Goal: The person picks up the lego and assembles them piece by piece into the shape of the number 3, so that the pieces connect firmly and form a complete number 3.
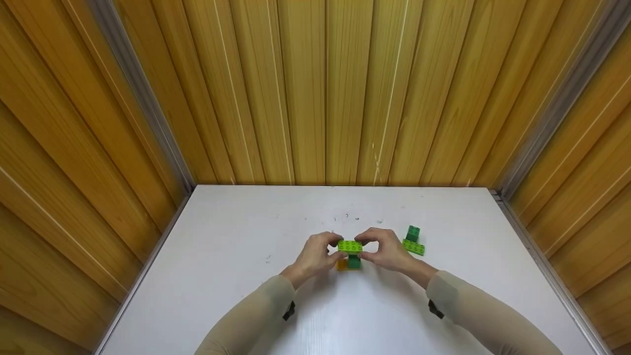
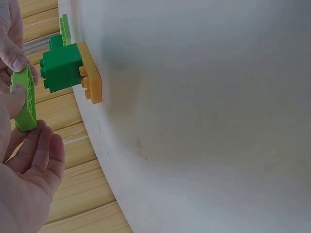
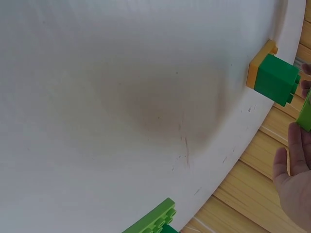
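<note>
Both hands hold one flat light green toy brick by its two ends, thumbs in front and fingers behind. My left hand grips its left end and my right hand its right end. Below the brick stands a dark green block on a flat orange brick, which lies on the table. In the left wrist view a gap shows between the light green brick and the studs of the dark green block. The right wrist view shows the light green brick only in part, at the edge.
To the right of my right hand lies another flat light green brick, with a dark green block at its far side. The white table bears small dark marks. Wood-patterned walls enclose its back and sides.
</note>
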